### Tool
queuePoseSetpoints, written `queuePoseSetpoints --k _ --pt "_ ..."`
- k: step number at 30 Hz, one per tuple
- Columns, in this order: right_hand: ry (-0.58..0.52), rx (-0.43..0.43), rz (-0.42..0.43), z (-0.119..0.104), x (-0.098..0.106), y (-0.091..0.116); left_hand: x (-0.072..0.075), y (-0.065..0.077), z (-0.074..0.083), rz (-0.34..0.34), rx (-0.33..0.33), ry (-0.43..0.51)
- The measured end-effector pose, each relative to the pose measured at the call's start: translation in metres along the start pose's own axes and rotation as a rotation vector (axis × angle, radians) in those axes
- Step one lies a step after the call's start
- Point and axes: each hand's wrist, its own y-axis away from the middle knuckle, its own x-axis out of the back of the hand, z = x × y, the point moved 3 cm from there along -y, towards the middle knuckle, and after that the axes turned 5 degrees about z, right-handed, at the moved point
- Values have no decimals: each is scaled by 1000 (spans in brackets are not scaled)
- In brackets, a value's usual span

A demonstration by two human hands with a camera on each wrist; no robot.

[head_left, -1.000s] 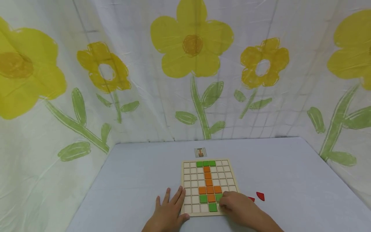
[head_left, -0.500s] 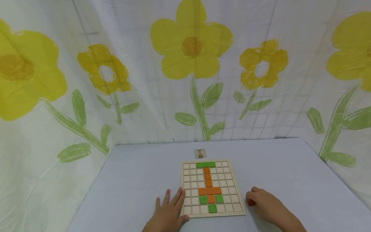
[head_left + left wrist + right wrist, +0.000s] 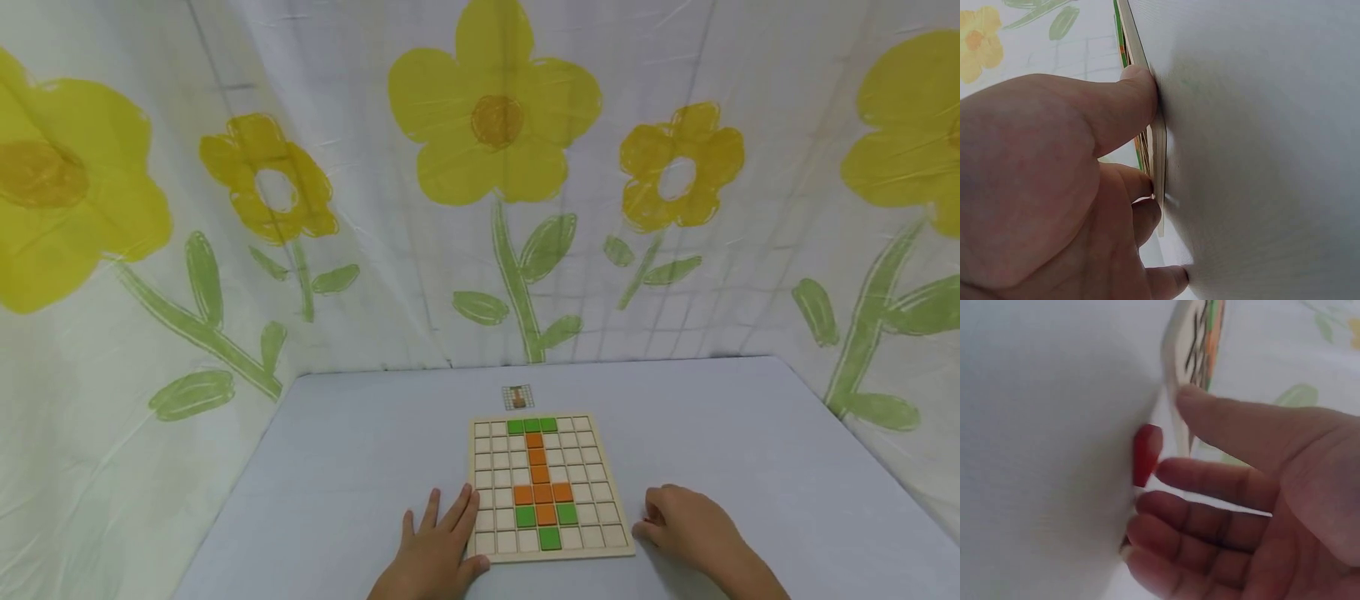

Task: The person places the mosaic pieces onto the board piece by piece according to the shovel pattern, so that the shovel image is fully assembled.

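Observation:
A square wooden grid board (image 3: 611,517) lies on the table, its tray filled with pale tiles plus green tiles (image 3: 550,538) and orange tiles (image 3: 542,493) in a column pattern. My left hand (image 3: 435,554) rests against the board's left side, fingers spread, thumb at the near left corner. To the right of the board is my right hand (image 3: 693,529), low over the table with loosely bent fingers. In the right wrist view a red piece (image 3: 1147,455) sits on the table by the index fingertip, the thumb apart from it. The head view hides this piece behind the hand.
A small card (image 3: 517,397) with a printed grid picture lies beyond the board. The white table (image 3: 360,450) reaches back to a hanging curtain (image 3: 360,333) painted with yellow flowers.
My right hand has left the board's lower right and moved right, over the red pieces, which it now hides in the head view. Its thumb has since parted from the fingers. The left hand stays.

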Motion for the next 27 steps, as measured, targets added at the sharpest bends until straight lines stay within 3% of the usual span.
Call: queuePoseSetpoints --k 5,15,27 --pt "-53 22 -60 -3 1 -2 2 1 0 6 -16 7" --pt "-57 66 -46 -6 2 1 3 2 1 5 -9 14" --pt "-93 252 -29 -9 1 1 1 1 0 1 -9 10"
